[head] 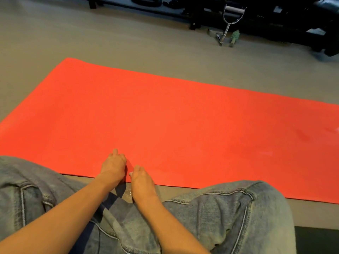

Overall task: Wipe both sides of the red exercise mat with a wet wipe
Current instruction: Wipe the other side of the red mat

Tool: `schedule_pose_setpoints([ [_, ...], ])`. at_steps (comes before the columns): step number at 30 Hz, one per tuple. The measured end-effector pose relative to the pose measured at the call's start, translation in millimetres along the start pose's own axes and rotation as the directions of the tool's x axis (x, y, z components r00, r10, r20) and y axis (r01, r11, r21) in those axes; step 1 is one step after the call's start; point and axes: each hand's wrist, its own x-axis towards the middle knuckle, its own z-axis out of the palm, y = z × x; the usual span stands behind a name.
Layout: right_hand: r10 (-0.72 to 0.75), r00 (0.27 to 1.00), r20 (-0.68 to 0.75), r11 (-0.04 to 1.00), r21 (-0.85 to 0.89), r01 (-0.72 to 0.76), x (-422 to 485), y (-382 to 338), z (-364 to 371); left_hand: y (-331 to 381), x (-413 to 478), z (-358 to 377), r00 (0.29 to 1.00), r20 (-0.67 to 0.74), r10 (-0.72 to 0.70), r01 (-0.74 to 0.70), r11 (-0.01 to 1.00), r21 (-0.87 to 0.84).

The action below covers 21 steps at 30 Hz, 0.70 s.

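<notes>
Reaching down between knees in jeans (229, 208), both hands are at the near long edge of the red exercise mat (165, 116), which lies flat on the grey floor (128, 43) and runs out of frame right. Left hand (113, 166) sits on the mat just inside the edge, fingers bent and close together. Right hand (142, 182), just beside it, lies across the edge with fingers curled and a small white bit (130, 173) at the thumb; cannot tell if either hand grips anything.
</notes>
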Motion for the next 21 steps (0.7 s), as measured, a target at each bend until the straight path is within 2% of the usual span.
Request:
schedule_pose_setpoints([
  [1, 0.003, 1.0, 0.002, 1.0, -0.008, -0.003, 4, 8, -5, -1, 0, 0, 1.0, 0.0, -0.003, 0.003, 1.0, -0.005],
  [3, 0.151, 0.987, -0.054, 0.988, -0.012, -0.152, 15, 43, -26, -3, -1, 0, 1.0, 0.008, 0.002, -0.002, 1.0, -0.022],
  [6, 0.387, 0.89, -0.241, 0.912, -0.044, -0.408, 34, 107, -65, -5, 0, -1, 0.999, 0.038, 0.014, -0.012, 0.999, -0.049],
  [8, 0.421, 0.863, -0.28, 0.892, -0.044, -0.449, 36, 117, -72, -5, 1, -2, 0.999, 0.034, 0.018, -0.017, 0.999, -0.042],
  [10, 0.333, 0.904, -0.269, 0.934, -0.04, -0.356, 34, 100, -57, -4, 3, -4, 0.999, 0.021, 0.024, -0.023, 0.999, -0.033],
  [13, 0.062, 0.986, -0.154, 0.997, 0.047, -0.056, 22, 51, -26, -2, 6, -5, 1.0, 0.01, 0.028, -0.028, 0.999, -0.033],
  [15, -0.163, 0.987, -0.01, 0.987, -0.001, 0.163, 9, 19, -16, -3, 7, -2, 0.999, 0.004, 0.032, -0.032, 0.998, -0.05],
  [17, -0.296, 0.954, 0.036, 0.952, -0.068, 0.298, 11, 16, -17, -7, 8, 3, 0.999, -0.001, 0.033, -0.033, 0.996, -0.084],
  [19, -0.27, 0.961, -0.056, 0.958, -0.115, 0.263, 25, 38, -29, -13, 10, 7, 0.999, 0.029, 0.033, -0.029, 0.993, -0.114],
  [21, -0.052, 0.974, -0.221, 0.997, -0.06, 0.04, 43, 77, -46, -15, 10, 10, 0.998, 0.063, 0.028, -0.021, 0.993, -0.113],
])
